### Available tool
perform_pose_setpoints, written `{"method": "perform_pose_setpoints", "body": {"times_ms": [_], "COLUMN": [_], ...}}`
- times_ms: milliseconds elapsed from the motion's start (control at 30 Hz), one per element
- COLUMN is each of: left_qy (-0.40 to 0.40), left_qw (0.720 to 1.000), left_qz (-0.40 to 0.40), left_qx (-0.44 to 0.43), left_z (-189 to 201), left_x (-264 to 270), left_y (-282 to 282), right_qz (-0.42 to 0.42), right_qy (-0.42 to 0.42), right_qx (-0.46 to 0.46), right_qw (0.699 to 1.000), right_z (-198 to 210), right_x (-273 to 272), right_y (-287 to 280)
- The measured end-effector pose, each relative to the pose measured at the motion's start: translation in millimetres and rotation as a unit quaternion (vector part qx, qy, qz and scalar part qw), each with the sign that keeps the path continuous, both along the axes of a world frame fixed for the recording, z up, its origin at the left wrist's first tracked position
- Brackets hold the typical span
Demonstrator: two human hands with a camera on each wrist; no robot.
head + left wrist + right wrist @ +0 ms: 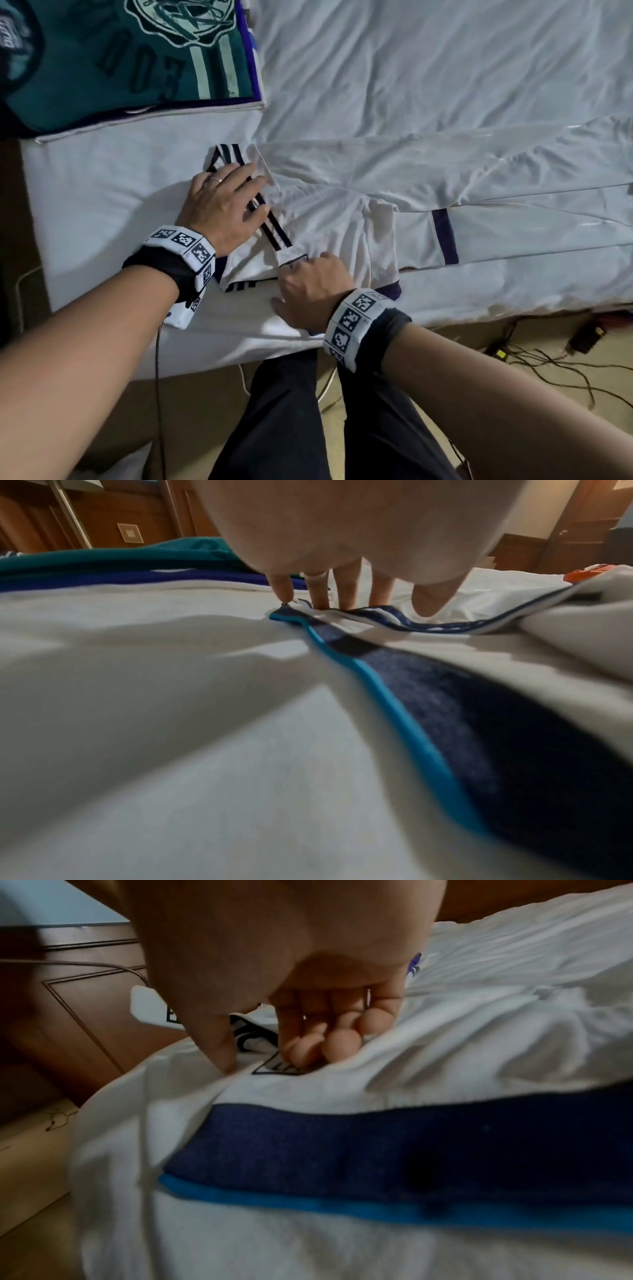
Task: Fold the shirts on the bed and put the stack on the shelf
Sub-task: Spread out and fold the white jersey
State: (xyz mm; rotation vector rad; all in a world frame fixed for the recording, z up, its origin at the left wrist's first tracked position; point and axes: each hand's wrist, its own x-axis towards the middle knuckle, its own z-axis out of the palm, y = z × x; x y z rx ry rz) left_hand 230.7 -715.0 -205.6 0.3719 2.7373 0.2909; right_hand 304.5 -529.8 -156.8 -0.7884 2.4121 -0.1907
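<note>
On the far left of the bed lies a folded teal shirt (pixel 130 65) with a pale crest, two pale stripes and dark numerals that read "003", seen upside down from the head view; it tops a stack with purple-blue and white layers beneath. Nearer, a white long-sleeved shirt with black shoulder stripes and navy cuffs (pixel 342 212) is spread across the white bed sheet (pixel 445 61), its body running off to the right. A small black-outlined label near its collar carries letters too blurred to read.

The left hand (pixel 222 202) lies flat with straight fingers (pixel 349 588) pressing down on the striped shoulder; a ring sits on one finger. The right hand (pixel 313 287) has its fingers (pixel 339 1042) curled onto the fabric at the label, thumb pressed beside them, pinching the near edge of the white shirt.

Both wrists wear bands of black-and-white square markers (pixel 356 322). Right of the bed, black cables (pixel 555 363) trail over a beige floor (pixel 513 342). Wooden panelled walls (pixel 137 512) stand beyond the bed.
</note>
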Motion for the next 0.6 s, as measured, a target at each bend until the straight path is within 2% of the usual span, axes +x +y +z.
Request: {"method": "perform_pose_setpoints", "body": {"times_ms": [167,333,467,600], "left_qy": [-0.020,-0.014,0.005,0.016], "left_qw": [1.000,1.000,1.000,0.999], "left_qz": [0.009,-0.002,-0.005,0.050], "left_qx": [0.011,-0.017,-0.023,-0.005], "left_z": [-0.5,5.7,12.0,16.5], "left_x": [-2.1,-6.8,-17.5,-30.4], "left_y": [-1.3,4.2,6.1,9.8], "right_qz": [-0.029,-0.157,-0.258,-0.313], "right_qy": [-0.036,-0.135,-0.133,-0.093], "right_qx": [0.017,-0.007,-0.001,0.009], "right_qw": [0.999,0.978,0.957,0.945], "right_z": [8.0,22.6,27.4,17.9], "right_x": [-5.0,-44.6,-99.1,-147.3], "right_y": [6.4,42.4,93.3,126.6]}}
